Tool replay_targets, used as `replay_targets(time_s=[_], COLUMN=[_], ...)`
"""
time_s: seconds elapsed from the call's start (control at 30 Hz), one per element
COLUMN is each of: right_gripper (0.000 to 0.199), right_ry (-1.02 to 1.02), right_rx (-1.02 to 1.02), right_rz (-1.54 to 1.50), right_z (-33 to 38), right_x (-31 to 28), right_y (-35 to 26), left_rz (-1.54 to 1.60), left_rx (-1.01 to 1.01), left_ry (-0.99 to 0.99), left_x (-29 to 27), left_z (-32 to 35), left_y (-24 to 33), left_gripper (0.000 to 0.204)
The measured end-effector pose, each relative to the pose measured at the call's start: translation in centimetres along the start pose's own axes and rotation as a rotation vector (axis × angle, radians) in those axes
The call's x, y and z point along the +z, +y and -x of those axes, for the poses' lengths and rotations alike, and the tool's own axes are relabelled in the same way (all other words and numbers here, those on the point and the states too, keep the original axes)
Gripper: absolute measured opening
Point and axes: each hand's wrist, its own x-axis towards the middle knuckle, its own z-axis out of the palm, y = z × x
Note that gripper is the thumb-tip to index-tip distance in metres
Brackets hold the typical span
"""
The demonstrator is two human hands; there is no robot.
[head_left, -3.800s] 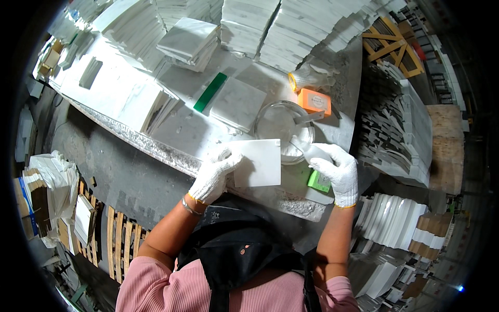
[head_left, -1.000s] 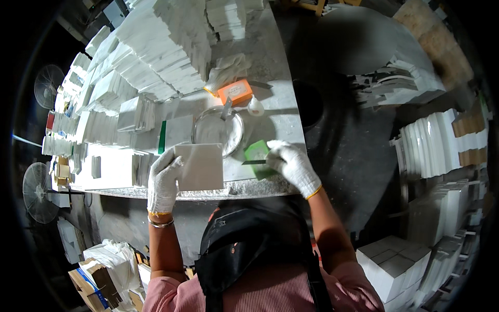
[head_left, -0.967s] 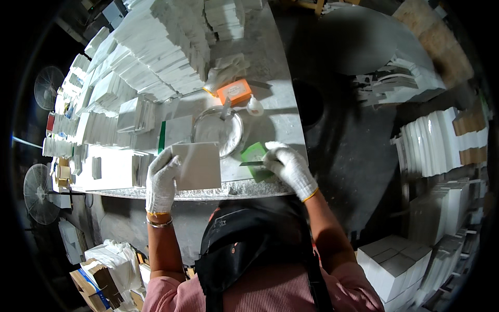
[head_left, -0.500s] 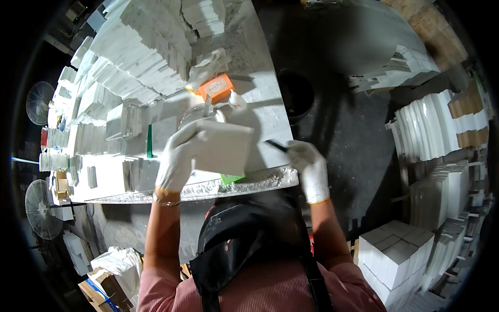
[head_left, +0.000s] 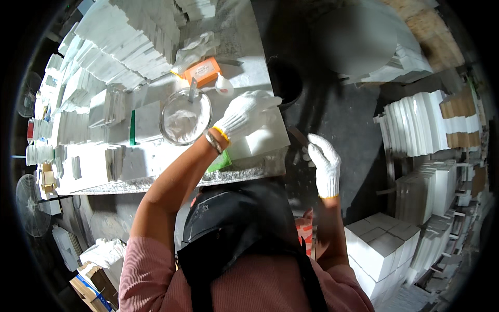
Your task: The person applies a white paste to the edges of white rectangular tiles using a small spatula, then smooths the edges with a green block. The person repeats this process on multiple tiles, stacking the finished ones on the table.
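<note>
My left hand [head_left: 244, 113], in a white knitted glove with a yellow cuff, lies across a white tile [head_left: 267, 141] near the table's right corner. Its fingers stretch out to the right along the tile's far part; their tips are partly blurred. Out past the table edge, my right hand [head_left: 326, 169], gloved alike, pinches a thin dark flat blade [head_left: 298, 136], smeared by motion. Left of the tile stands a clear round bowl [head_left: 165, 130] with white material inside and a flat tool [head_left: 193, 89] leaning on its rim. A bright green piece [head_left: 221, 161] shows beneath the tile's near side.
An orange box [head_left: 202, 71] and a small white bottle [head_left: 224, 85] stand beyond the bowl. Stacked tiles [head_left: 130, 39] fill the table's far left. On the floor are a dark bin [head_left: 285, 83] and, to the right, more white stacks [head_left: 416, 125].
My left hand has moved right and over the tile, uncovering the bowl. The tile has shifted right and lower. My right hand has drawn away from the table with the blade.
</note>
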Motion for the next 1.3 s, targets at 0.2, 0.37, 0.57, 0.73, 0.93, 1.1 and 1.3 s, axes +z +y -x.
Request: replay_targets(time_s=[0.2, 0.37, 0.57, 0.73, 0.93, 1.1, 1.3], right_gripper=[0.023, 0.022, 0.027, 0.033, 0.029, 0.034, 0.027], right_ry=[-0.152, -0.230, -0.233, -0.212, -0.281, -0.236, -0.322], right_rx=[-0.372, -0.363, -0.431, -0.496, -0.572, -0.244, -0.205], right_rz=[0.257, 0.399, 0.619, 0.656, 0.612, 0.357, 0.375], right_z=[-2.7, -3.5, -2.3, -1.8, -0.4, -1.3, -3.9], right_x=[0.6, 1.1, 0.7, 0.6, 3.0, 3.0, 0.7], right_y=[-0.3, -0.4, -1.3, -0.4, 1.4, -1.4, -1.9], left_rz=[-0.232, -0.283, -0.269, -0.263, -0.254, -0.239, -0.279], left_rx=[-0.130, -0.138, -0.122, -0.113, -0.114, -0.088, -0.104], left_ry=[0.111, 0.112, 0.124, 0.152, 0.138, 0.180, 0.173], left_x=[1.4, 2.0, 1.9, 2.1, 2.0, 2.1, 2.4], left_z=[6.3, 7.2, 7.3, 7.4, 7.1, 7.4, 7.7], left_y=[4.2, 3.0, 2.7, 2.5, 2.8, 2.3, 2.2], left_gripper=[0.081, 0.088, 0.089, 0.087, 0.088, 0.087, 0.086])
